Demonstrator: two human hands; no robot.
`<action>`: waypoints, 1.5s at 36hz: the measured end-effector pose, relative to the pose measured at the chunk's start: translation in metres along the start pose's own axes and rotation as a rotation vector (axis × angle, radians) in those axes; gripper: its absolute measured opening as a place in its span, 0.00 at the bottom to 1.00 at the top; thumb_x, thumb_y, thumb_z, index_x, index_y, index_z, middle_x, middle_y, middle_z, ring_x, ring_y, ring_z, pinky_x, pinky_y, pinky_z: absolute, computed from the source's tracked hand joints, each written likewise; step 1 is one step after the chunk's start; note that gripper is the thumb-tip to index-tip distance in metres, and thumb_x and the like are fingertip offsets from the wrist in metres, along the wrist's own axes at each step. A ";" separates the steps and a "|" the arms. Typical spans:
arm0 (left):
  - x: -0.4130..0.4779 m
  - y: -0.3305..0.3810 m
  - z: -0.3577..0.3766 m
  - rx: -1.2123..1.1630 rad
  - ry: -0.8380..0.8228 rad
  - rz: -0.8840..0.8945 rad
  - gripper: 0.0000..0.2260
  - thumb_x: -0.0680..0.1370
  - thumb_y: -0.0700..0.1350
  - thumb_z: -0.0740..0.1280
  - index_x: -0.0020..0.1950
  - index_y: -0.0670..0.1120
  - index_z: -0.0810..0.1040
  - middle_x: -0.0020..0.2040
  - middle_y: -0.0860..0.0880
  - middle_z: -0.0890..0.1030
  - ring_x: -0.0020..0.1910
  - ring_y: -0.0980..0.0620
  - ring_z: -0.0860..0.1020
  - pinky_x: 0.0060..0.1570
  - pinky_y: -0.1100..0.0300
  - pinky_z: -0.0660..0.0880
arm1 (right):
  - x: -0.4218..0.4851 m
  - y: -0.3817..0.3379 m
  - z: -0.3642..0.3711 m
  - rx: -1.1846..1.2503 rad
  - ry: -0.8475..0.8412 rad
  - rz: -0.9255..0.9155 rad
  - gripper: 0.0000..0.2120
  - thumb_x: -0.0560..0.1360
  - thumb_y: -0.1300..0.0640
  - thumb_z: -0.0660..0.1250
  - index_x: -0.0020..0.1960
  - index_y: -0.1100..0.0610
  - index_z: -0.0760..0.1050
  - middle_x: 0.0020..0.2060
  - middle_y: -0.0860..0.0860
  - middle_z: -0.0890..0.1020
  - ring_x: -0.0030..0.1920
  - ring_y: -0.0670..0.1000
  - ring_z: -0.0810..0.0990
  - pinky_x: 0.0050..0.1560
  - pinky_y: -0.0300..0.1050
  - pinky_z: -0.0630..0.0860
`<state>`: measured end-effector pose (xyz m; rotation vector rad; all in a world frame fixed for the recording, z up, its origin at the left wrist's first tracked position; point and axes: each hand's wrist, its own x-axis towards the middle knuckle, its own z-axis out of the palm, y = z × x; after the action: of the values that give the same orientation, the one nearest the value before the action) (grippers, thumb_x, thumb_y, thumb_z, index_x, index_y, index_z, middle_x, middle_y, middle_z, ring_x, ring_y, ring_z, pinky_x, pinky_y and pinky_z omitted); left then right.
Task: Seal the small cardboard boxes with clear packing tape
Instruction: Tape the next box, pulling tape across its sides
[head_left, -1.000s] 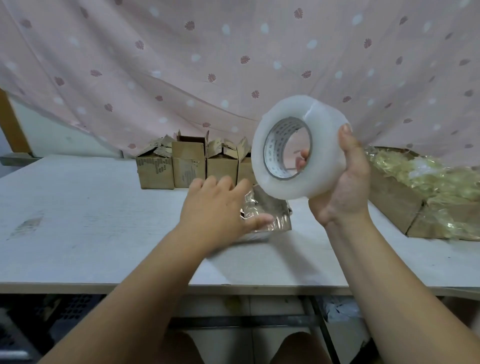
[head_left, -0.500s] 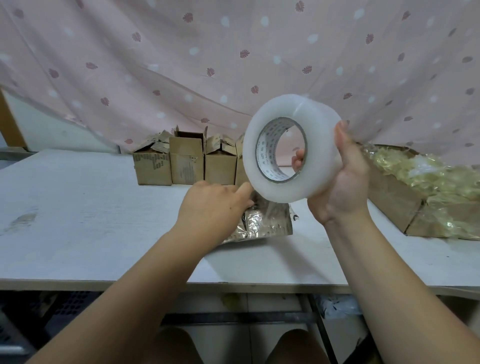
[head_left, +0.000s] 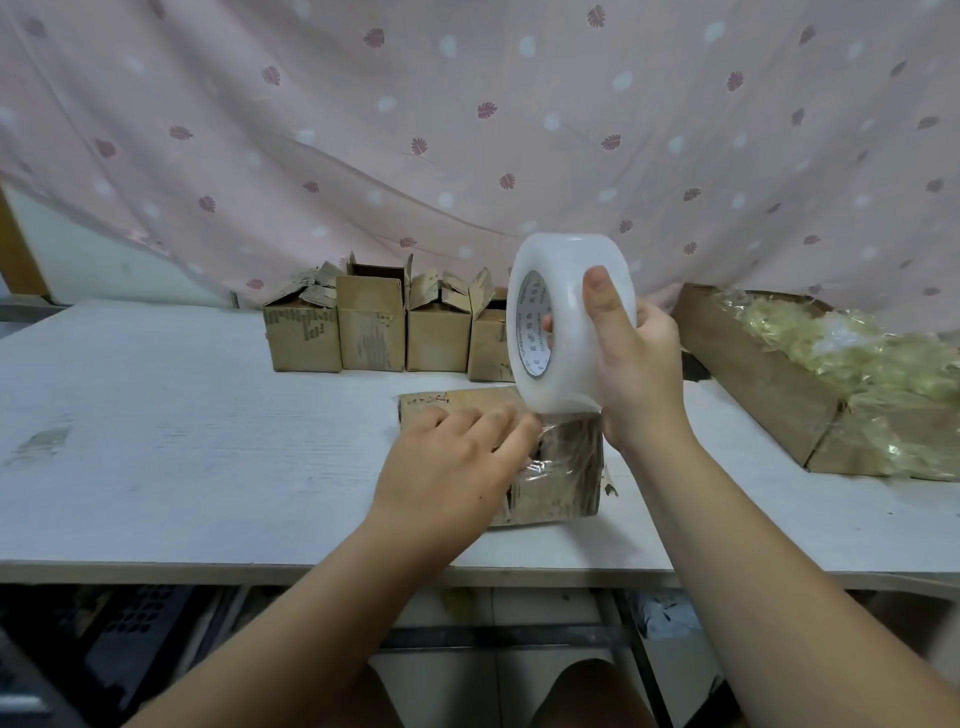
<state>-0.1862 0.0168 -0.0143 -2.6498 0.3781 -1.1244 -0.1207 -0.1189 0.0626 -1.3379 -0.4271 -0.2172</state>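
Lowered from where it was held up a second ago, the tape roll (head_left: 566, 322) now hangs just above the far edge of the small cardboard box (head_left: 561, 478) near the front of the counter (head_left: 182, 441), suggesting a strip is being laid across its top. Behind stands a row of open boxes (head_left: 371, 327), the last partly masked by the roll. The right hand (head_left: 634, 374) grips the roll, thumb across its face. The left hand (head_left: 457, 457) lies flat, fingers straight, pressing the box top. The flaps beneath that palm are hidden, and where the clear tape ends cannot be made out.

- The clear tape roll (head_left: 571, 322), thick and milky white, stands on edge just above the near box.
- The near box (head_left: 563, 470) is worn brown cardboard with wrinkled glossy tape over its front.
- Four small boxes (head_left: 371, 332) stand in a row behind it, flaps up.
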 end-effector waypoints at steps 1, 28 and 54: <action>-0.001 0.001 0.001 0.012 0.013 -0.004 0.15 0.73 0.46 0.73 0.59 0.46 0.81 0.53 0.49 0.83 0.43 0.47 0.82 0.38 0.55 0.75 | 0.000 0.002 0.000 -0.011 -0.013 -0.003 0.18 0.69 0.42 0.68 0.39 0.58 0.80 0.32 0.50 0.84 0.33 0.48 0.82 0.36 0.42 0.79; -0.010 0.002 0.005 -0.161 0.052 -0.017 0.23 0.74 0.63 0.63 0.54 0.47 0.85 0.53 0.49 0.85 0.49 0.50 0.84 0.43 0.57 0.78 | 0.021 0.020 -0.015 -0.055 -0.465 0.111 0.40 0.54 0.27 0.74 0.53 0.55 0.77 0.41 0.51 0.85 0.40 0.49 0.83 0.41 0.43 0.79; 0.041 -0.001 -0.014 -1.101 -0.280 -0.453 0.27 0.66 0.67 0.63 0.58 0.53 0.75 0.26 0.59 0.79 0.26 0.64 0.77 0.27 0.73 0.70 | -0.036 0.081 -0.049 -0.251 -0.356 0.027 0.48 0.64 0.33 0.73 0.76 0.42 0.51 0.60 0.41 0.79 0.63 0.42 0.77 0.57 0.39 0.76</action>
<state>-0.1686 0.0030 0.0223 -3.9595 0.4328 -0.6932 -0.1125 -0.1513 -0.0328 -1.6354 -0.6973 -0.0078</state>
